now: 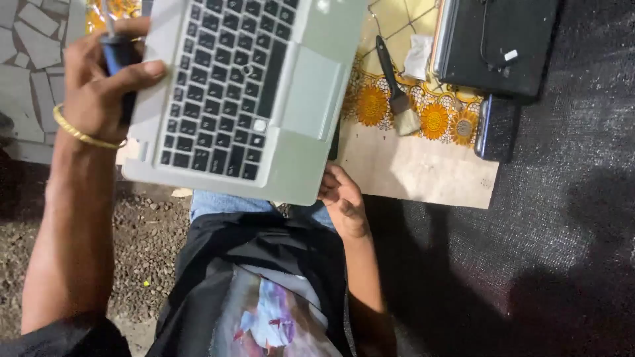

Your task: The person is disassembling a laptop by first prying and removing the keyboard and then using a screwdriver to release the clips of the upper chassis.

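A silver laptop base [291,112] with a black keyboard [228,79] is held tilted above my lap. My left hand [99,82], with a gold bangle on its wrist, is closed around a screwdriver with a dark blue handle [119,56]. Its thumb rests against the laptop's left edge. My right hand [340,198] grips the laptop's lower right corner from beneath, with its fingers curled under the casing. The laptop's screen is out of view.
A paintbrush [397,86] and a white scrap [418,56] lie on a yellow floral cloth [436,119]. A black laptop [496,39] and a dark phone [493,129] sit at the upper right. A brown board [417,168] lies over a black mat [562,211]. Gravel ground [139,244] is at the left.
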